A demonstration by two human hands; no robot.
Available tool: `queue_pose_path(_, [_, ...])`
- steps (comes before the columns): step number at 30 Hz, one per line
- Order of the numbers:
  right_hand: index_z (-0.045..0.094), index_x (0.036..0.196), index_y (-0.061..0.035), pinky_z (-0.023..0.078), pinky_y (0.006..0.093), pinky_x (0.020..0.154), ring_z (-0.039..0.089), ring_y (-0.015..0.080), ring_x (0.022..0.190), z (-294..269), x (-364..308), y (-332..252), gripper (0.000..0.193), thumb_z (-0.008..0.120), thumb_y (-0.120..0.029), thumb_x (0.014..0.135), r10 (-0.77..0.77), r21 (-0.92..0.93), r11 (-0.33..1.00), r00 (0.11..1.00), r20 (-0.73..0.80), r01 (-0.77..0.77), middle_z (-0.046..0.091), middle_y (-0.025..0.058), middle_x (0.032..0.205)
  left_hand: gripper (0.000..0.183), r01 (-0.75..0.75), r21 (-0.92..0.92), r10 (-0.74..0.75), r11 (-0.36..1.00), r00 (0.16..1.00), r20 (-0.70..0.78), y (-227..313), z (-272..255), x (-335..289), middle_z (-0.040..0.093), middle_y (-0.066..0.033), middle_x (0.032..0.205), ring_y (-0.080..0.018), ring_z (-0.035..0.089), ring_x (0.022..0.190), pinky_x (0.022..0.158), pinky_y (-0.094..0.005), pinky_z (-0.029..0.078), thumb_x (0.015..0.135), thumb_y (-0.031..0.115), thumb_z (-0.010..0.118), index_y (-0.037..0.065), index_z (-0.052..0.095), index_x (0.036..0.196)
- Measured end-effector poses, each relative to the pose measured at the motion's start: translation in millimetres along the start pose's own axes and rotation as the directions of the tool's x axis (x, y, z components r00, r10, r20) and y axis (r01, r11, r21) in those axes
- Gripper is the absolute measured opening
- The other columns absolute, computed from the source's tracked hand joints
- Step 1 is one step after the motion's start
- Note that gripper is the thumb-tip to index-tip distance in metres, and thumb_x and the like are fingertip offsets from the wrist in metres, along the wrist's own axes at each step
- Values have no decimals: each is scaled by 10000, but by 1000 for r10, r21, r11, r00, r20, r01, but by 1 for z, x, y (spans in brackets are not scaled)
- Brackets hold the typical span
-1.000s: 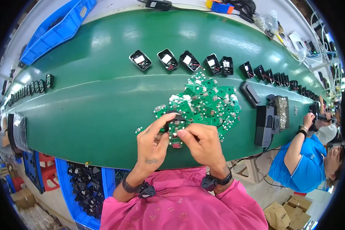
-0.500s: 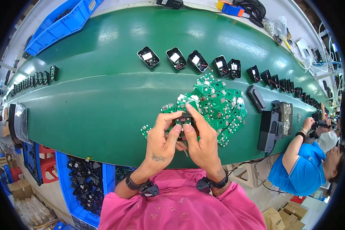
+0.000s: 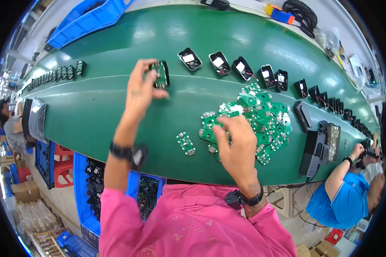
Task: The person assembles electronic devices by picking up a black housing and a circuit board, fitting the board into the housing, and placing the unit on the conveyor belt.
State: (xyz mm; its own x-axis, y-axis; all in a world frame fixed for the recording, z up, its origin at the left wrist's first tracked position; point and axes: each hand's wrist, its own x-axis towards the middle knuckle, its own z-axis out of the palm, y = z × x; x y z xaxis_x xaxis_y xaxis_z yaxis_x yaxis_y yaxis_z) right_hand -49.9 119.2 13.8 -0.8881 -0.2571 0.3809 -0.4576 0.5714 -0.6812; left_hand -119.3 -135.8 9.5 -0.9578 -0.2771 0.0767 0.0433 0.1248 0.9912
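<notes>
My left hand [image 3: 141, 85] is out to the left over the table, its fingers around a black plastic housing with a green circuit board [image 3: 160, 73] set in it. My right hand [image 3: 239, 139] hovers at the near-left side of a heap of green circuit boards [image 3: 268, 118], thumb and forefinger apart; its other fingers are curled out of sight. No board shows between those fingertips. One loose circuit board [image 3: 185, 143] lies on the table left of the heap, between my hands.
Open black housings [image 3: 189, 59] with wires inside stand in a row beyond the heap. Filled housings [image 3: 67, 73] line up at far left. Blue bins [image 3: 88, 21] sit at the back left and below the table edge. A co-worker in blue [image 3: 347, 199] works at right.
My hands have parted. The left carried the housing with the board away to the left; the right let go of it and moved right to the heap. The whole view has shifted slightly.
</notes>
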Motion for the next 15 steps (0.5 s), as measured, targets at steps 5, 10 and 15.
queue_pose_path(5, [635, 1173, -76, 435, 420, 854, 497, 307, 1050, 28, -15, -33, 463, 779, -157, 740, -69, -198, 970, 940, 334, 141, 533, 120, 1106, 293, 128, 149, -115, 980, 989, -92, -49, -42, 90, 628, -130, 1062, -185, 688, 713, 504, -239, 551, 994, 105, 470, 65, 523, 1280])
queue_pose_path(10, [582, 1128, -44, 451, 395, 815, 495, 303, 1080, 44, -14, -27, 452, 766, -122, 724, -164, -245, 912, 840, 517, 329, 514, 127, 1125, 374, -82, 648, 256, 757, 950, -179, -57, -57, 89, 641, -174, 1122, -314, 668, 975, 759, -362, 564, 961, 180, 573, 51, 542, 1311])
queue_pose_path(15, [519, 982, -18, 497, 450, 703, 620, 338, 905, 40, -9, -19, 354, 770, -111, 751, -27, -133, 983, 820, 572, 125, 585, 147, 947, 777, -359, 810, 419, 463, 894, 157, -31, 31, 30, 519, -206, 1392, -412, 574, 1168, 962, -467, 495, 758, 393, 785, 1, 497, 1365])
